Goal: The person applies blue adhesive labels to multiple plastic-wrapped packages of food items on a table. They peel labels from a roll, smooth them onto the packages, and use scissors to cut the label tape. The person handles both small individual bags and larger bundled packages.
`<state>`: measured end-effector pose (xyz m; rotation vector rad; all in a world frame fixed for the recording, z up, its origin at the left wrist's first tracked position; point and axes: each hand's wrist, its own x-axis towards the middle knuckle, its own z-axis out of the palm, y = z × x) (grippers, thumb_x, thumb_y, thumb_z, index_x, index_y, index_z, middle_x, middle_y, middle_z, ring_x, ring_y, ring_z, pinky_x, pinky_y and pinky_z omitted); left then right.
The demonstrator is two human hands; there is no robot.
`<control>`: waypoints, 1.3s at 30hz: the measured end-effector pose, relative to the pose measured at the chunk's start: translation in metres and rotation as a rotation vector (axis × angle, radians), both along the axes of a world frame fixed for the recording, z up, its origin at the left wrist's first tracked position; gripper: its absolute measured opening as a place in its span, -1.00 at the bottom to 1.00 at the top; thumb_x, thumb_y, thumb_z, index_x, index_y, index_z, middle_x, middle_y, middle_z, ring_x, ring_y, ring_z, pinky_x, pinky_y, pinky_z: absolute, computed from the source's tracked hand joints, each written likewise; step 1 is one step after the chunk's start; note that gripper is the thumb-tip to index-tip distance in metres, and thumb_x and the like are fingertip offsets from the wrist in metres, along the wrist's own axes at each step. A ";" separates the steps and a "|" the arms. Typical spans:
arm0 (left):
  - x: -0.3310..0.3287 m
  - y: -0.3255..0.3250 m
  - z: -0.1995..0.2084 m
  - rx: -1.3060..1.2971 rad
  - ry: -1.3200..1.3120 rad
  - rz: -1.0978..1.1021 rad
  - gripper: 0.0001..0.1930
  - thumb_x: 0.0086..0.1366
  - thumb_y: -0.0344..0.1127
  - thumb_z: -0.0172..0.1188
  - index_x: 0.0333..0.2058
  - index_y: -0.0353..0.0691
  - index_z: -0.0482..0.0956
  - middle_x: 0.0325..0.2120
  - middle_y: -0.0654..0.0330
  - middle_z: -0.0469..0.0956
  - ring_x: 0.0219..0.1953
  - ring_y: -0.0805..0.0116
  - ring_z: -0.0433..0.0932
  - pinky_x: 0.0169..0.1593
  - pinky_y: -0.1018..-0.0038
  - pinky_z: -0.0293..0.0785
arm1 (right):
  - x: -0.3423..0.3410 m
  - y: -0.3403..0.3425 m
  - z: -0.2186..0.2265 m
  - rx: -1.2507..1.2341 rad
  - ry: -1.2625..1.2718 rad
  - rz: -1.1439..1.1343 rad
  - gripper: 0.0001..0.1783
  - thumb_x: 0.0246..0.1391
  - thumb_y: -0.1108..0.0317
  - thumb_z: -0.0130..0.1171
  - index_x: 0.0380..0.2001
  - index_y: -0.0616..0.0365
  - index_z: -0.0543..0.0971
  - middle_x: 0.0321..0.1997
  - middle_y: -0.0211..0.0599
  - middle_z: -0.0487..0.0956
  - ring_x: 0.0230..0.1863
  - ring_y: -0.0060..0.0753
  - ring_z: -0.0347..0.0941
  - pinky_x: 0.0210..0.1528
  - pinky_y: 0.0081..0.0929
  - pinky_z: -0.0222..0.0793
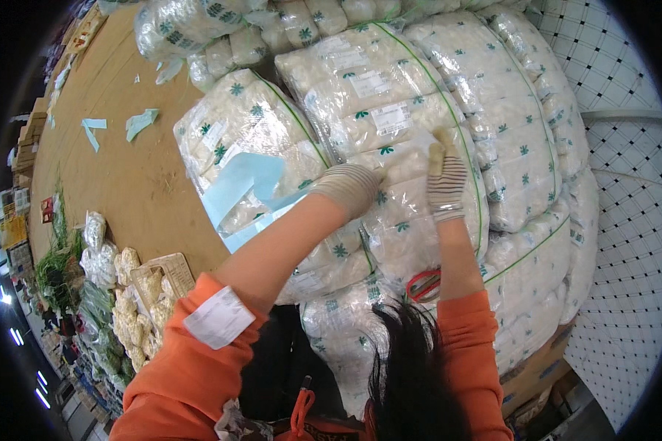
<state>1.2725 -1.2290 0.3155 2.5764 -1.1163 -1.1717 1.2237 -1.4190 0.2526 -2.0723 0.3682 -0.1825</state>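
My left hand [349, 189], in a striped glove with tan fingertips, is closed over a large plastic-wrapped bundle [412, 173] of white packs with green leaf prints. A light blue paper strip [248, 176] runs out from under it and curls over the neighbouring bundle [221, 125] on the left; the exact grip is hidden. My right hand [447, 184], gloved alike, pinches a small white label [424, 140] just above the same middle bundle. White printed labels [391, 118] are stuck on the packs there. Red-handled scissors [424, 286] lie near my right forearm.
More wrapped bundles [518, 125] stand to the right and at the back. Torn light blue paper scraps [141, 123] lie on the brown floor [154, 184]. Bagged pale produce [129, 316] and a basket [178, 272] are at left. Dotted white sheeting [618, 220] borders the right.
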 end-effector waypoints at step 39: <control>-0.080 0.075 0.041 -0.717 0.570 0.569 -0.65 0.10 -0.47 0.12 -0.08 -0.33 0.52 -0.24 0.17 0.57 -0.22 0.42 0.51 -0.08 0.47 0.45 | -0.099 0.082 0.118 -0.061 0.050 0.382 -0.60 -0.07 0.26 0.27 -0.14 0.21 0.53 -0.29 -0.06 0.56 -0.23 -0.12 0.49 -0.13 -0.33 0.38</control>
